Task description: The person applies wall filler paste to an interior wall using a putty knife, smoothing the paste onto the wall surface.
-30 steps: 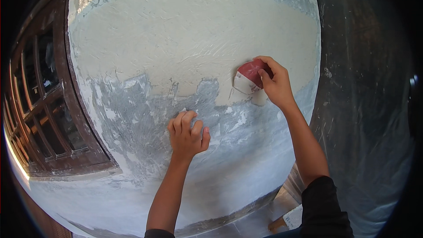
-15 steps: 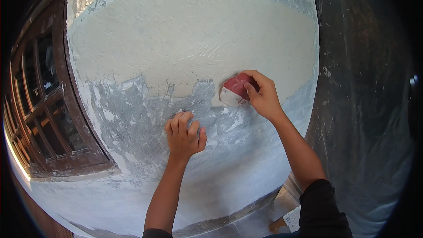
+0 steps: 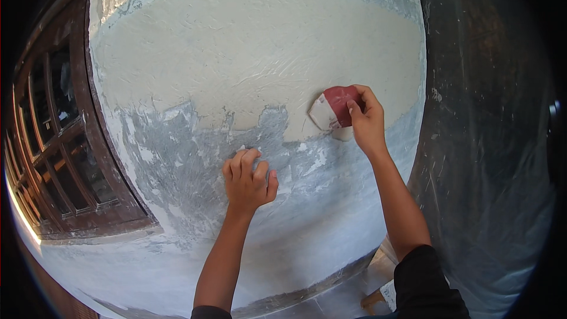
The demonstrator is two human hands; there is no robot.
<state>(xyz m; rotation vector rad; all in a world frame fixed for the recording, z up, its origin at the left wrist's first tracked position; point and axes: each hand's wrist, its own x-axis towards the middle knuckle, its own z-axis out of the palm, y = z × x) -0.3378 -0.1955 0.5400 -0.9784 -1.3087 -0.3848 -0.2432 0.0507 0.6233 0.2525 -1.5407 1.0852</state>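
Observation:
My right hand (image 3: 369,118) grips a red scraper (image 3: 342,102) with pale putty on its left part, pressed against the wall at the lower edge of a cream putty layer (image 3: 260,35). My left hand (image 3: 248,178) is lower and left of the scraper, on the mottled grey wall surface (image 3: 171,159), its fingers bent but apart, with nothing I can make out in them. The putty layer has fine ridges and a ragged lower border, with grey patches reaching up into it.
A brown wooden window (image 3: 88,165) with glass panes stands at the left. A dark, translucent sheet (image 3: 484,142) hangs along the right. A pale-topped wooden object (image 3: 372,301) sits low at the bottom right, partly behind my arm.
The scraper in my right hand moved down and left, then back up and right, over the putty's lower edge. My left hand shifted slightly left early on and has since stayed put.

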